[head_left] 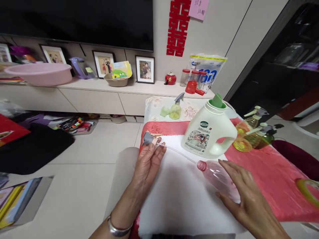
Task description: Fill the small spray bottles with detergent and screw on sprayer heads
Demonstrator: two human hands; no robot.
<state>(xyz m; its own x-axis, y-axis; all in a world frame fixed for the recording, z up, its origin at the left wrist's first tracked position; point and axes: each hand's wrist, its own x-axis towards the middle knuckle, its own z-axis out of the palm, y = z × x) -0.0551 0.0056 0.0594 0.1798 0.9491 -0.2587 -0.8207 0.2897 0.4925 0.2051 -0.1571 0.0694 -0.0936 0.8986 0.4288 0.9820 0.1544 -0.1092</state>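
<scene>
My left hand [149, 159] pinches a grey and pale spray head [149, 139] at its collar. A thin clear tube [178, 151] runs from it to the right, its far end beside the mouth of a clear pink bottle [220, 177]. The bottle lies tilted on the white sheet [171, 199], its open neck towards the left. My right hand [243, 191] is around the bottle's body, thumb and fingers spread on either side; whether the fingertips press on it is hard to tell. Behind the bottle stands a large white detergent jug [210, 129] with a green spout.
At the table's back stands a small green spray bottle [175, 111]. More spray bottles [259, 132] and a yellow tape roll [309, 191] are on the right. Red cups and jars [191, 87] stand on the white cabinet [94, 96]. A grey stool edge [123, 176] shows left.
</scene>
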